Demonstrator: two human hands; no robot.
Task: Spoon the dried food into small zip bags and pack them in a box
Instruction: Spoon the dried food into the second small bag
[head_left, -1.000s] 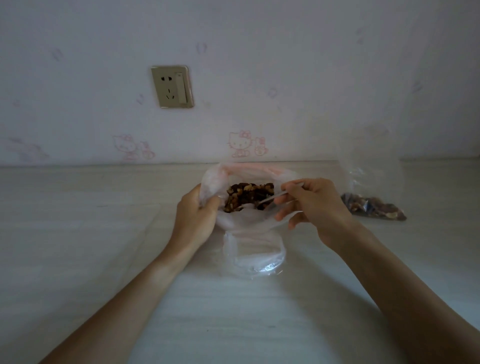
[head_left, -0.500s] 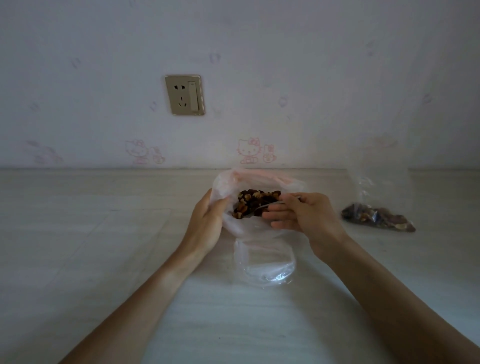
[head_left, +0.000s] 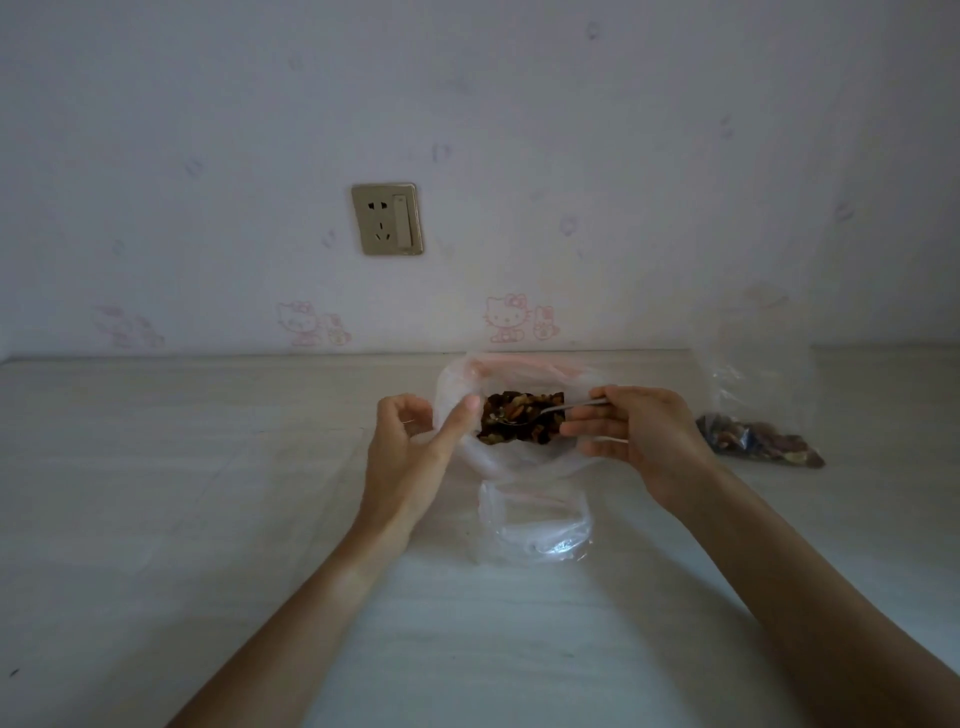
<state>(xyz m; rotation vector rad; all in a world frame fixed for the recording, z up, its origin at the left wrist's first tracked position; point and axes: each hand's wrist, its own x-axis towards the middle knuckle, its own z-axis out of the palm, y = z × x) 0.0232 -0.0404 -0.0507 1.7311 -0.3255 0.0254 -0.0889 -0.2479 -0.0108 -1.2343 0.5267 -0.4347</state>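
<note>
- Head view: a large clear bag (head_left: 519, 452) of dried food (head_left: 519, 423) is seen near the table's (head_left: 208, 467) back edge, right of its middle.
- The bag's left rim is touched by the left hand (head_left: 410, 441); its fingers (head_left: 457, 415) are loosely curled and nothing is grasped.
- A metal spoon (head_left: 550, 410) is pinched by the right hand (head_left: 639, 431), with its bowl lying in the dried food.
- An empty small zip bag (head_left: 535, 530) is laid flat just in front of the large bag.
- A filled small bag (head_left: 758, 441) is seen towards the table's right edge, well apart from the hands.
- A wall socket (head_left: 387, 218) is mounted above the back edge.
</note>
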